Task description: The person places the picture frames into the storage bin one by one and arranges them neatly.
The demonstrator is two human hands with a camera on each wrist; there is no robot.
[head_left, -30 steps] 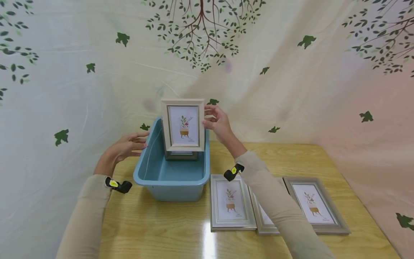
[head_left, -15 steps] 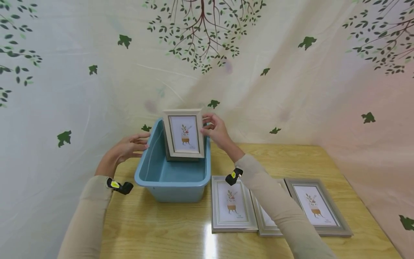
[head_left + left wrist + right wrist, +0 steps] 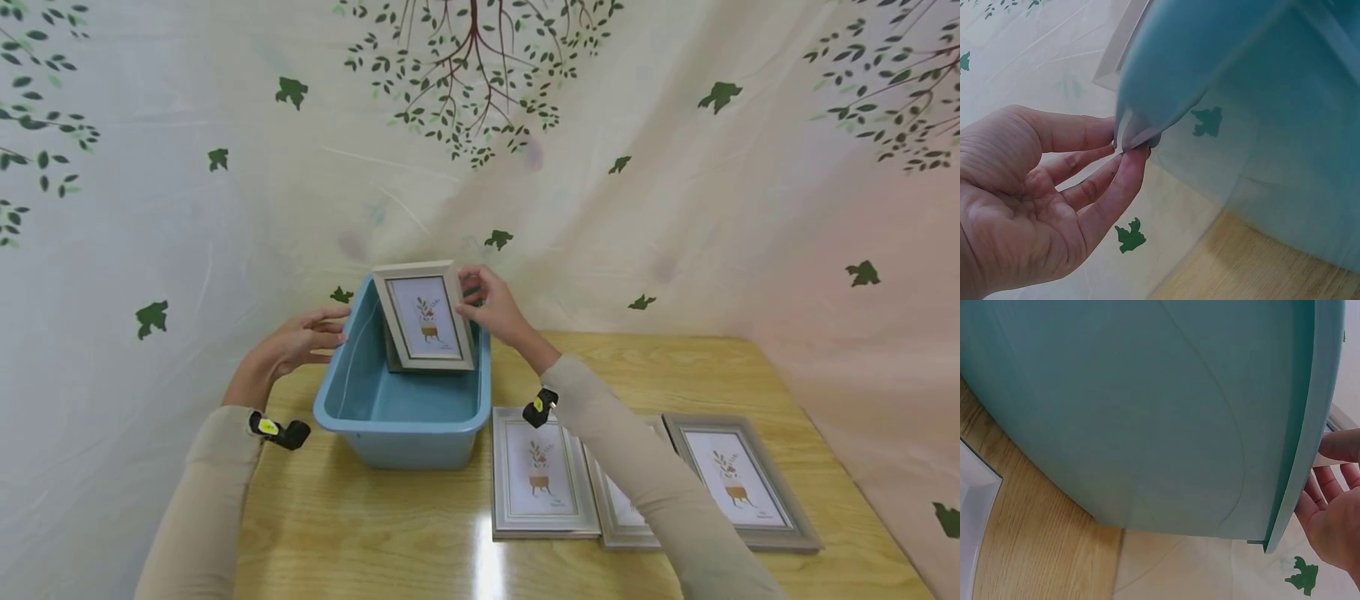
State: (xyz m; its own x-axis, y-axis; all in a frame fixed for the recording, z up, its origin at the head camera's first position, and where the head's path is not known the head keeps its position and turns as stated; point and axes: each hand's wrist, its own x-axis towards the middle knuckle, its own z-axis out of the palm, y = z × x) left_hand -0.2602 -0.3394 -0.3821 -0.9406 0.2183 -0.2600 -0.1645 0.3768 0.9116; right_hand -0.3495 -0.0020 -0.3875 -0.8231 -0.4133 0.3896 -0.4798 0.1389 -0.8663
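Note:
In the head view a light-coloured picture frame (image 3: 427, 317) with a plant print leans inside the blue plastic basin (image 3: 402, 427), its top tipped to the left. A second, darker frame (image 3: 393, 357) shows as a thin edge behind it. With thumb and fingers my right hand (image 3: 495, 304) pinches the right edge of the light frame. My left hand (image 3: 303, 337) holds the basin's left rim. The left wrist view shows the thumb and fingertips (image 3: 1132, 165) meeting at that rim. In the right wrist view the basin's wall hides most of the frame.
Several silver-grey picture frames lie face up on the wooden table (image 3: 360, 533), right of the basin: a left one (image 3: 543, 475), a middle one (image 3: 626, 525) partly under my right forearm, and a right one (image 3: 742, 483). A cloth with printed leaves (image 3: 570, 208) hangs behind.
My right hand has lowered the light frame into the basin, and its top has tipped left. It covers more of the darker frame. My left hand has stayed at the rim.

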